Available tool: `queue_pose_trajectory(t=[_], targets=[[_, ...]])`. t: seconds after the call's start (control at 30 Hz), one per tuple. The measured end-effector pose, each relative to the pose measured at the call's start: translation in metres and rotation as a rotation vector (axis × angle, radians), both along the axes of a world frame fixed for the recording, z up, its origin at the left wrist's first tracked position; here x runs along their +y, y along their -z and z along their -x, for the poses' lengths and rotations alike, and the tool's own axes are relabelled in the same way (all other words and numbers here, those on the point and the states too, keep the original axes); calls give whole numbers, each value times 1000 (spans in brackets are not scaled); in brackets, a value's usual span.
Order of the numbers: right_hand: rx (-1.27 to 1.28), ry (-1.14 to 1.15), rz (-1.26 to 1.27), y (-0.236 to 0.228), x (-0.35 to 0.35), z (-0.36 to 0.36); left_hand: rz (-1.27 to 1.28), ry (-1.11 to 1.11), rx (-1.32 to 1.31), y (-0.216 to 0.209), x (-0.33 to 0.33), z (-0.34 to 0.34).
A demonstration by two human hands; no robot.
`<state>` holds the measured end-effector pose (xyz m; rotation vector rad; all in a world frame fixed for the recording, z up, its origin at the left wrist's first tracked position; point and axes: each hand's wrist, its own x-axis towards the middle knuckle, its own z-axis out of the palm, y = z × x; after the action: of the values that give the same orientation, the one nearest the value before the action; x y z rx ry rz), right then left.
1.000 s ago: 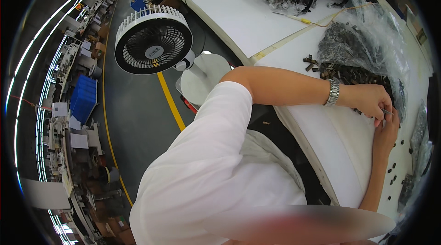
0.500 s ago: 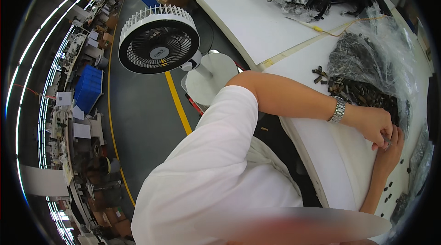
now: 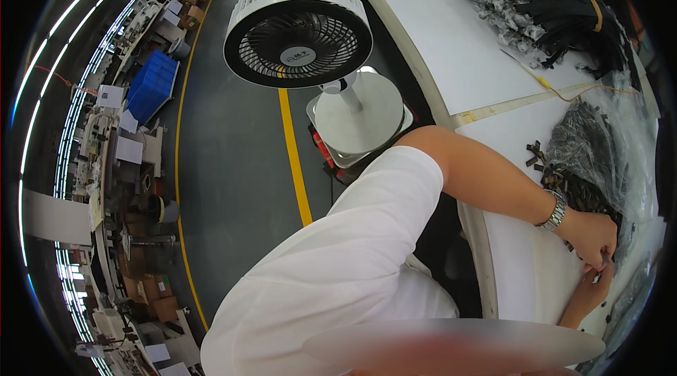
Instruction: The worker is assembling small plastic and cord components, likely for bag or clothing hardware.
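Observation:
My left hand (image 3: 592, 236), with a metal-banded watch (image 3: 555, 211) on its wrist, is closed in a pinch at the far right of the table. Just below it, my right hand (image 3: 591, 294) is also closed, its fingers meeting those of the left. A small dark piece with a shiny spot (image 3: 597, 278) shows at the right fingers; its kind is too small to tell. What the left fingertips pinch is mostly hidden. Beyond the left hand lies a heap of small dark pieces (image 3: 580, 191), partly under a clear plastic bag (image 3: 585, 140).
Black straps (image 3: 571, 20) with plastic-wrapped ends lie bundled on the white table (image 3: 451, 45). A thin tool with a yellow part (image 3: 544, 83) and a cord lies nearer. A white fan (image 3: 297, 41) stands on a low trolley (image 3: 356, 115) at left. Blue crates (image 3: 151, 85) stand across the aisle.
The view has shifted, so the fan and table appear farther right and the fan larger. Both hands stay together, fingers closed, and the small piece now shows at the right fingers.

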<state>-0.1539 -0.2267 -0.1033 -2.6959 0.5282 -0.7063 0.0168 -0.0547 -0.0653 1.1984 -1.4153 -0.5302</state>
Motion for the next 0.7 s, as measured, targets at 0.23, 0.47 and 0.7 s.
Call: queue_pose_trajectory(t=[0.23,0.47,0.7], targets=[[-337,16,-460,-23,21,-3,75,-121,44,7,-4,4],[-454,58,-721,-23,37,-4,-46,-195,159,-14,20,-8],[-500,-41,-1194,-38,37,5,-287,-48,323,-19,22,-2]])
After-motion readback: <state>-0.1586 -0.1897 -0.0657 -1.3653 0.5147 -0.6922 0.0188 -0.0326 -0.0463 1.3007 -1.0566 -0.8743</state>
